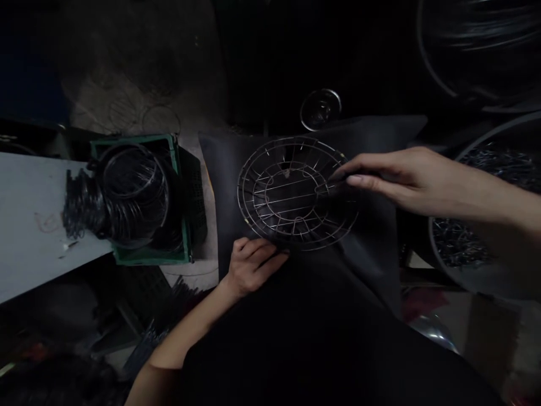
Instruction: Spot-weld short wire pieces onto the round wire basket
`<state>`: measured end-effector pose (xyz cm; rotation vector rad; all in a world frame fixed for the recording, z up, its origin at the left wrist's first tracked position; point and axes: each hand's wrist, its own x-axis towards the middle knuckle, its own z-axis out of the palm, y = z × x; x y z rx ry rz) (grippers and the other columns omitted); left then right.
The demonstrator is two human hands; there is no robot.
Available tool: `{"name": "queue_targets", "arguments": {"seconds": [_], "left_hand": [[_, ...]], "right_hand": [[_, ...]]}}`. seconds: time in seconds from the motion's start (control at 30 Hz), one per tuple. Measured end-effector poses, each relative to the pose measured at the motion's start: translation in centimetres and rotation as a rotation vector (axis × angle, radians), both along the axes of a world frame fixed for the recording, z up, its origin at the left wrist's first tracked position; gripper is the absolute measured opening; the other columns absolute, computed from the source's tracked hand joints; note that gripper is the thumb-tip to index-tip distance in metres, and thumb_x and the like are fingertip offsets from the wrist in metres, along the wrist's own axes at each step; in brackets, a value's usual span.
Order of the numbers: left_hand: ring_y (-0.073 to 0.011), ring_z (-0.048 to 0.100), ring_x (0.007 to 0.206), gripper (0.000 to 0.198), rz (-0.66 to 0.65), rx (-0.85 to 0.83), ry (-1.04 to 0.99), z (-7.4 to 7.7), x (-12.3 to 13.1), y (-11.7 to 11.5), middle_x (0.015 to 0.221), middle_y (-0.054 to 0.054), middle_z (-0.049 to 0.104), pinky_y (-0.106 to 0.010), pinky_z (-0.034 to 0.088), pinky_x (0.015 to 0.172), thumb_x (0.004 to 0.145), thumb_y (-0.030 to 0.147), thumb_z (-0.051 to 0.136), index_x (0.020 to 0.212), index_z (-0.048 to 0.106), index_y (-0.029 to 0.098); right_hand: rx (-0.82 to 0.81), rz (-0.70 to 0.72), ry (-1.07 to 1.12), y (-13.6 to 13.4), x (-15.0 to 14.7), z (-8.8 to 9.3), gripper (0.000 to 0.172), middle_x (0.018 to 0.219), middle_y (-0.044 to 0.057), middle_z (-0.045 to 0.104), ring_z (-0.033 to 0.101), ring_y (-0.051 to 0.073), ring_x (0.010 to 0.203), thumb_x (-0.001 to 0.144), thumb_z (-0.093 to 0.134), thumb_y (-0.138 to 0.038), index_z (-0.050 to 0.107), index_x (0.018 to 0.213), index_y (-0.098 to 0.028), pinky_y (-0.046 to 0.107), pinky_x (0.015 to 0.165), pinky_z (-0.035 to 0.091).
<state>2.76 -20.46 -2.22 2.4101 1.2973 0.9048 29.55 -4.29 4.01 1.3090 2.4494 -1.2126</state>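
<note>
A round wire basket with concentric rings and straight bars across its middle rests on a dark sheet in front of me. My left hand is at its near left rim, fingers curled, the fingertips partly hidden by the dark. From the right, my right hand reaches over the basket's right side, thumb and fingers pinched together. Whatever lies between those fingers is dark and cannot be made out.
Left of me, a green crate holds a bundle of dark wire rings beside a pale board. A large tub of small metal pieces stands at right. Beyond the basket sits a small round shiny object.
</note>
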Motion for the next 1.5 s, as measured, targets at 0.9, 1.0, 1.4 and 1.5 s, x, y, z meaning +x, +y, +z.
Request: {"name": "queue_targets", "arguments": {"seconds": [0.9,1.0,1.4,1.5], "left_hand": [[-0.0125,0.062,0.086,0.013,-0.021,0.171,-0.017,-0.3,-0.5,-0.1,0.086,0.0,0.069,-0.029,0.035,0.072,0.09,0.015,0.048,0.092,0.06,0.019],[-0.0096,0.061,0.078,0.017,0.03,0.252,-0.009,0.0,-0.3,0.5,0.081,0.002,0.069,-0.027,0.035,0.069,0.091,0.015,0.045,0.086,0.061,0.02],[-0.0119,0.059,0.074,0.014,0.041,0.281,0.036,0.9,0.4,1.5,0.084,-0.003,0.068,-0.028,0.035,0.064,0.087,0.015,0.048,0.088,0.062,0.017],[-0.0118,0.059,0.076,0.016,0.042,0.304,0.036,0.7,0.7,1.5,0.084,-0.002,0.068,-0.028,0.035,0.066,0.088,0.017,0.046,0.086,0.062,0.018]], "right_hand": [[0.068,0.328,0.173,-8.1,-8.2,0.4,0.018,0.083,0.002,0.061,0.057,0.015,0.07,0.086,0.045,-0.008,0.055,0.095,-0.02,0.027,0.067,0.05],[0.14,0.346,0.189,-8.5,-8.7,0.4,0.02,0.084,0.004,0.062,0.058,0.016,0.073,0.085,0.045,-0.007,0.055,0.097,-0.019,0.028,0.071,0.051],[0.573,0.37,-0.009,-8.3,-8.9,1.4,0.02,0.071,0.004,0.055,0.049,0.016,0.063,0.084,0.04,-0.004,0.055,0.081,-0.017,0.025,0.049,0.034],[0.643,0.41,-0.021,-8.4,-9.1,1.4,0.022,0.07,0.004,0.054,0.048,0.015,0.061,0.084,0.037,-0.001,0.053,0.081,-0.017,0.024,0.048,0.033]]}}
